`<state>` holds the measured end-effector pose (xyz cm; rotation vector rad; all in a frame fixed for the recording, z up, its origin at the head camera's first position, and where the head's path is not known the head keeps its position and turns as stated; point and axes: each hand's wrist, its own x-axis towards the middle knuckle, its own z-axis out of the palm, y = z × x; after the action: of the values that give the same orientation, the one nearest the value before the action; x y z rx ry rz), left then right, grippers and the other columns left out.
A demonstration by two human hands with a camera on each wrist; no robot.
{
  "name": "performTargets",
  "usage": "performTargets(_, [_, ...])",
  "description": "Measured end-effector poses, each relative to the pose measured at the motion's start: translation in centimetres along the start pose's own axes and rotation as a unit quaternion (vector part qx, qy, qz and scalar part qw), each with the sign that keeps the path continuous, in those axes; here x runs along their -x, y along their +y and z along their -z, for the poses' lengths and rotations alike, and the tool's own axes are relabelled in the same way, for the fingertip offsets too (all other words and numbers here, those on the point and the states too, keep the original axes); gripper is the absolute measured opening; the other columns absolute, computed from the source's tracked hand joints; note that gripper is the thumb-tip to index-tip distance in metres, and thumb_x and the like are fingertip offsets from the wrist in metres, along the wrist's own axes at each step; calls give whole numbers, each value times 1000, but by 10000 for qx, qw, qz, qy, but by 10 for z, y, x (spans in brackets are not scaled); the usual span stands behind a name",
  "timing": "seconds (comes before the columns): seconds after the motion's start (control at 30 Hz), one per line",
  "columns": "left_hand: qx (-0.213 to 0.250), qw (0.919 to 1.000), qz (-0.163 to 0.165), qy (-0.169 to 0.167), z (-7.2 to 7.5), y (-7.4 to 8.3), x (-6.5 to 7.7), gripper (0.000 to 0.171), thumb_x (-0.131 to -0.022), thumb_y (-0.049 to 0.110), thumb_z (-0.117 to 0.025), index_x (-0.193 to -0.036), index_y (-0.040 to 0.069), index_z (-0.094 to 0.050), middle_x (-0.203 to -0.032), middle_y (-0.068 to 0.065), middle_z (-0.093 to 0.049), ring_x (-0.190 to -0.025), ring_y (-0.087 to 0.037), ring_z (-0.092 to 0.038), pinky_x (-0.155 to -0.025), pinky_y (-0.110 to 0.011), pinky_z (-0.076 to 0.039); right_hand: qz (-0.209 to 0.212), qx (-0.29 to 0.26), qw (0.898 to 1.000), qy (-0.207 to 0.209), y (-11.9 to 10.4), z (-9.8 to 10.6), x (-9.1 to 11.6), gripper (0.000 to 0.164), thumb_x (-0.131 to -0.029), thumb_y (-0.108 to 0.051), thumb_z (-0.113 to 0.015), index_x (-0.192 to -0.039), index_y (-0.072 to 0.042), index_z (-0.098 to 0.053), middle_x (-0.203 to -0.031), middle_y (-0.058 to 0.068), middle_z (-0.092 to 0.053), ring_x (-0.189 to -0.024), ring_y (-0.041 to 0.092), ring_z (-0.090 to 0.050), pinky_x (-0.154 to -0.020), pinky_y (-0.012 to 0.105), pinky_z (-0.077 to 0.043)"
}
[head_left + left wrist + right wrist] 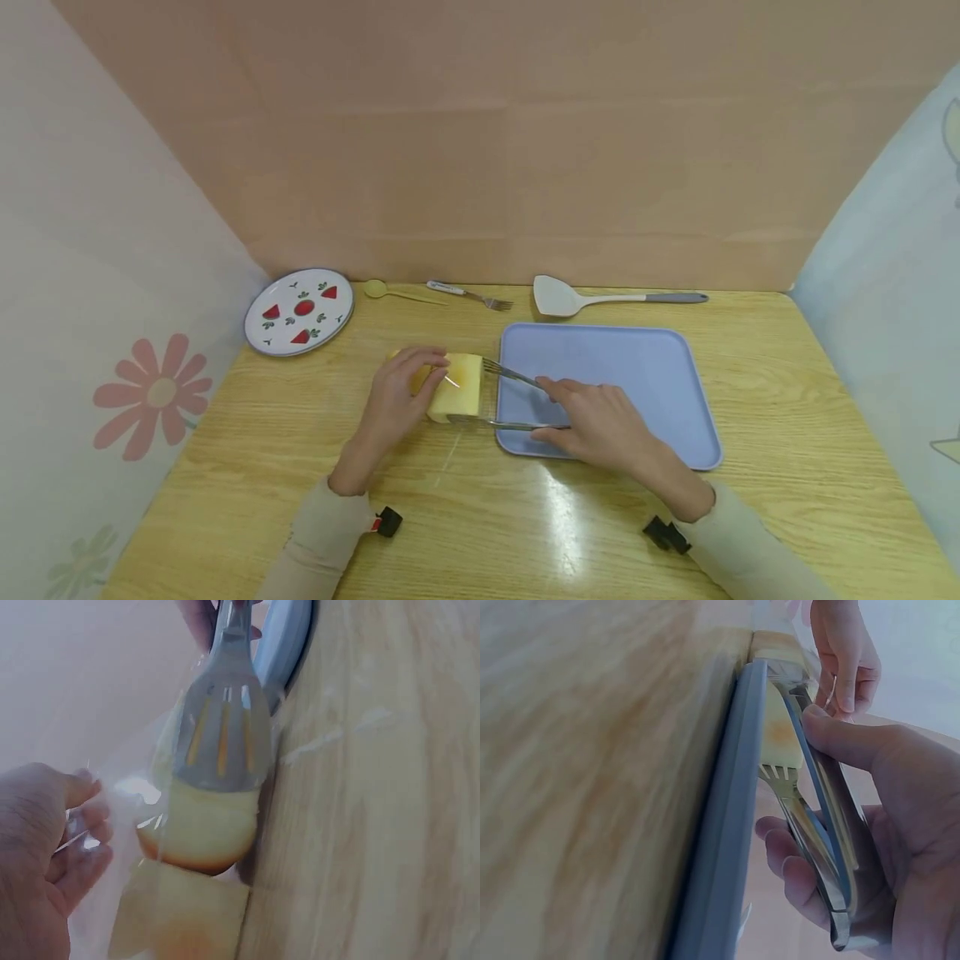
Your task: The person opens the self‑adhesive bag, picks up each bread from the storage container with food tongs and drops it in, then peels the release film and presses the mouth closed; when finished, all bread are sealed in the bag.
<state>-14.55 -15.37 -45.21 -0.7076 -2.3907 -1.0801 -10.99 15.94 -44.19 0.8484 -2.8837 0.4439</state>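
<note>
Fork-and-spatula tongs (pixel 523 426) are clasped by the right grip (pixel 607 421), long axis toward the desk's left edge (pixel 225 417); bread slices (pixel 467 383) are located along it, their clear bag (pixel 139 789) pinched by the nearer left grip (pixel 397 392)

The right hand (pixel 922 802) grips tongs (pixel 859 862), their far ends at the bread (pixel 781 742). The tray (pixel 720 825) and bench (pixel 592 787) show left; the left hand (pixel 847 656) is far beyond.

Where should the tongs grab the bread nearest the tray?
Probably across its near and far sides, coming from the right, over the tray. The bread is blocky, offering one side to each arm of the tongs, which point left toward it.
</note>
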Motion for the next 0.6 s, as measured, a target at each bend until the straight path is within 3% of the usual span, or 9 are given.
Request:
performTargets(0.13, [358,9992,-129,153,-5,2,0,9,-95,9,-72,-103,6,-74,-115,-7,-75,-117,-24,-69,-101,-39,-55,36,-18,9999,102,-1,-1,0,74,-83,-60,-77,-139,-14,-61,-103,-4,-75,-55,2,-54,-44,19,-37])
performTargets(0.33, [732,9969,-33,278,-11,4,0,9,-97,8,-70,-104,5,-73,-113,-7,-77,-117,-24,-69,-105,-35,-52,150,40,9995,277,-4,-4,-3,74,-84,-60,-76,-140,-15,-62,-103,-4,-75,-57,7,-62,-44,19,-38])
performTargets(0.6, [927,9954,66,234,-14,5,2,8,-99,9,-66,-103,4,-72,-116,-7,-76,-116,-23,-70,-111,-32,-47,135,24,9999,74,-12,-8,-10,72,-84,-60,-76,-136,-11,-64,-107,0,-75,-65,11,-66,-47,23,-45])
